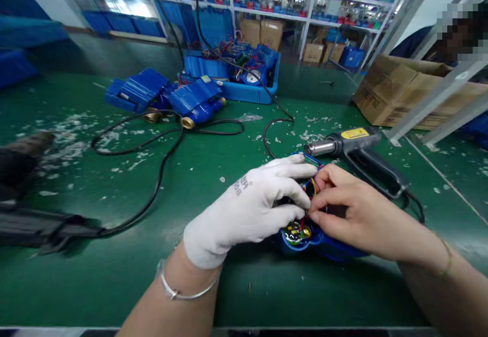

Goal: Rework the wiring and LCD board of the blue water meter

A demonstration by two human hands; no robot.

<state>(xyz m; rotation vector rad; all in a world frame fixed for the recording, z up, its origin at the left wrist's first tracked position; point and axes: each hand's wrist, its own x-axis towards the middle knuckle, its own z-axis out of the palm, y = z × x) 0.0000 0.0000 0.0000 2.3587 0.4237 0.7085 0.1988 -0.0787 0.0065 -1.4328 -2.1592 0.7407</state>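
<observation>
On the green workbench (213,286) in front of me sits an open blue meter housing (337,249). A round circuit board (293,234) and thin coloured wires (302,224) show inside it. My left hand (247,205), in a white glove, lies over the housing's left side with its fingers bent around the wiring. My bare right hand (348,207) pinches thin wires from the right, its fingertips meeting the gloved ones. Both hands hide much of the inside and the exact point of grip. Behind my right hand lies a heat gun (356,151), nozzle facing left.
Two blue meters with brass ends (202,111) lie farther back, beside a blue bin (247,93) of wired parts. Black cords (160,179) loop across the bench. A dark tool (49,227) is at left, a cardboard box (404,93) at right. Pale scraps litter the surface.
</observation>
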